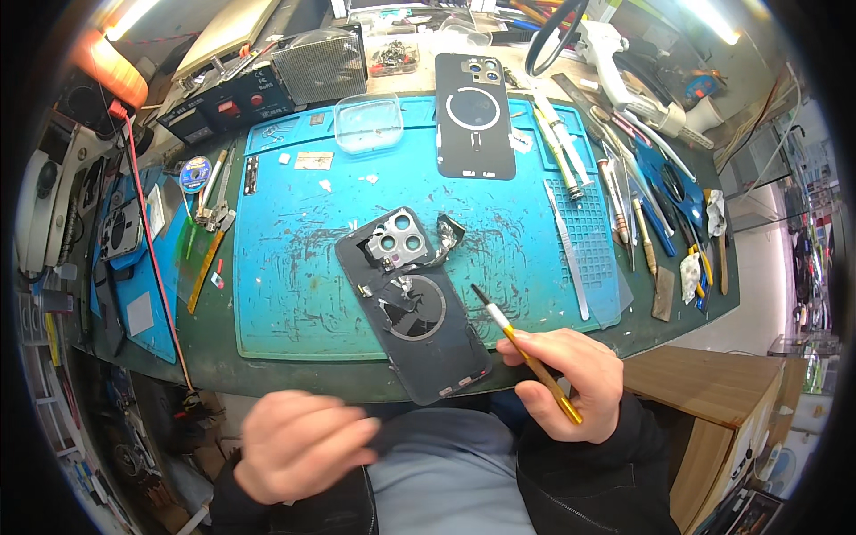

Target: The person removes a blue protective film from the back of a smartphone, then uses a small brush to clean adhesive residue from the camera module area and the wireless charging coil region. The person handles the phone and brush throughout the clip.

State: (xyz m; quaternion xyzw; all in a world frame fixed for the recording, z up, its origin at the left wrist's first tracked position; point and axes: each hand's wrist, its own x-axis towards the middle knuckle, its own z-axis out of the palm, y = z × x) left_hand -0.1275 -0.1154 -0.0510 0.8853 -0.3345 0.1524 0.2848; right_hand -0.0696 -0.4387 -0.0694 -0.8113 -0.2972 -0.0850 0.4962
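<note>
A dark phone back panel (pixel 455 348) lies tilted on the blue mat's front edge, its lower end overhanging toward me. At its top are the metal camera rings (pixel 395 239); torn black film (pixel 448 234) sticks up beside them, and broken pieces lie over the round ring lower down. Right of the panel, my right hand (pixel 571 379) is closed around a slim gold-handled tool (pixel 526 355) whose dark tip points up and left, apart from the panel. My left hand (pixel 308 441) hangs in front of the bench edge, left of the panel's lower end; its curled fingers are blurred by motion.
A second dark back panel (pixel 474 134) lies at the mat's far side next to a clear plastic box (pixel 369 123). Tweezers, pliers and brushes crowd the right, including a metal strip (pixel 567 250). A solder spool (pixel 195 174) and a yellow-handled knife (pixel 210 263) lie left.
</note>
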